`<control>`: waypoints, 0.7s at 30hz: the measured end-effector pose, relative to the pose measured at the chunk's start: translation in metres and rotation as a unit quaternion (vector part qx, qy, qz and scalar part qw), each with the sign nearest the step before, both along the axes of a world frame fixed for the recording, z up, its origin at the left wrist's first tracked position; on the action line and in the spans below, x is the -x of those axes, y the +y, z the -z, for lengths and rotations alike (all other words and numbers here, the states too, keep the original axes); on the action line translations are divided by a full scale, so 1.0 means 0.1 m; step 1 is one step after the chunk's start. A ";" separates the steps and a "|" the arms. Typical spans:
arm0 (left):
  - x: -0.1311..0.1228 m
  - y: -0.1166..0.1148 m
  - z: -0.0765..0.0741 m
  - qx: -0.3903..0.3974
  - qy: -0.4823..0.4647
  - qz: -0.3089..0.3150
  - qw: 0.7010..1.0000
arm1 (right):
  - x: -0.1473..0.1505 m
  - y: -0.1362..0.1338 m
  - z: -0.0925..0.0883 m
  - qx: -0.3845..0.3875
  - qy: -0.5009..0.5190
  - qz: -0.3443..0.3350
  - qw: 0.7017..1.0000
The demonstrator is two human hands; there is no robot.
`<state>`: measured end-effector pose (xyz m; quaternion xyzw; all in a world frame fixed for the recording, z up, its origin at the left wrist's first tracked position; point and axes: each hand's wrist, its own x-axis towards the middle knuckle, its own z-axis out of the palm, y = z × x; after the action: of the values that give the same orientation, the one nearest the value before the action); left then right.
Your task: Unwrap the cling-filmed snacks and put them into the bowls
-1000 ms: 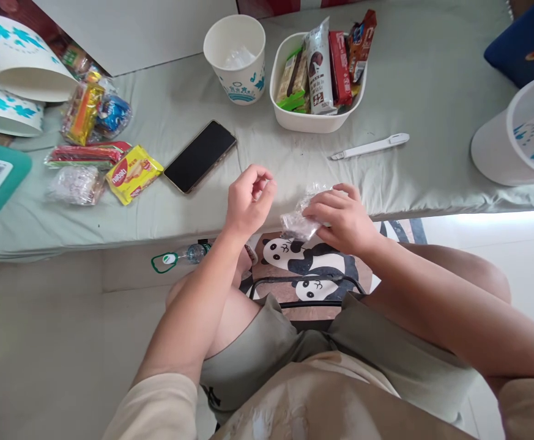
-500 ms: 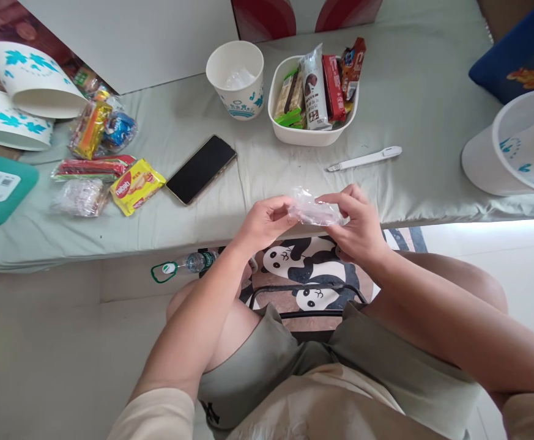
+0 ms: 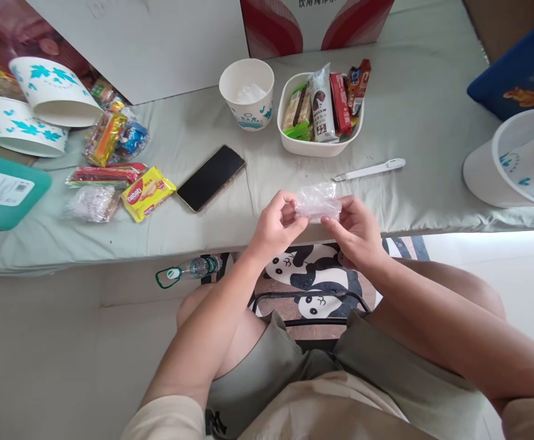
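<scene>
Your left hand has its grip closed on the left end of a crumpled, clear plastic packet; your right hand pinches the right end, thumbs nearest you, probably to spread the thin film between them. The packet is above the near edge of the pale green, cloth-covered desk, likely for an easy view. Just beyond lies a slim white pen-shaped tool, within easy reach. Nearer the far edge, a white rectangular plastic tub props up colourfully wrapped snack bars, its walls likely stopping them toppling.
</scene>
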<state>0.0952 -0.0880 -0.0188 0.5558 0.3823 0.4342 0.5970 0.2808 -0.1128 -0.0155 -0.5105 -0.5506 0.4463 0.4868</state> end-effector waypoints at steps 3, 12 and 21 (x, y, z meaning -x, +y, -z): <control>0.01 0.00 -0.04 0.049 0.004 0.037 0.998 | 0.04 0.03 -0.06 0.085 0.106 -0.004 0.991; 0.21 0.27 -0.23 0.118 -0.080 -0.008 0.990 | -0.12 0.39 -0.55 0.005 -0.129 0.032 0.991; 0.22 0.45 -0.21 0.115 -0.107 -0.008 0.987 | 0.75 1.97 -1.17 -0.215 -0.515 -0.038 0.829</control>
<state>0.0737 -0.0430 0.0024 0.4305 0.3677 0.4492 0.6912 0.2056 0.0846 0.1011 -0.5272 -0.8227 0.0069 0.2125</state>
